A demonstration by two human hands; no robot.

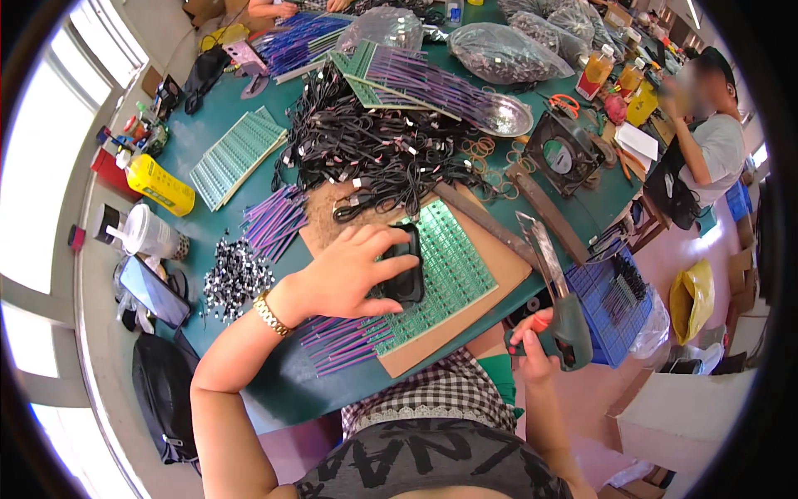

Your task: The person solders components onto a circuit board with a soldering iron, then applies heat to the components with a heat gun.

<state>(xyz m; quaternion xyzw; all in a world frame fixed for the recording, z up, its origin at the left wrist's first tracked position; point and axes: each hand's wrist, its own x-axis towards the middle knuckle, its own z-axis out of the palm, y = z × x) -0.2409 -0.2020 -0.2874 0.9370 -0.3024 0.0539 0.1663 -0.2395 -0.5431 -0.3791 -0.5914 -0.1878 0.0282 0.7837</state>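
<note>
Tight at right, roomier at near left

One smooth, dark-green table (283,403) spreads widest, its near-left edge leaving me bare room. One tangled heap of black cables (366,137) crowds the middle. One tan cardboard sheet (509,268) lies just beside the near edge, carrying one green rectangular circuit-board panel (455,270). Two long, dull metal bars (484,222) slant along its right. One dark-green, pistol-shaped tool with a metal front (570,328) is in my right hand (537,359), fingers curled at its grip, some hidden. One black, rounded rectangular block (407,287) is at the panel's left part, under my left hand (349,270), fingers spread across it, thumb apart
</note>
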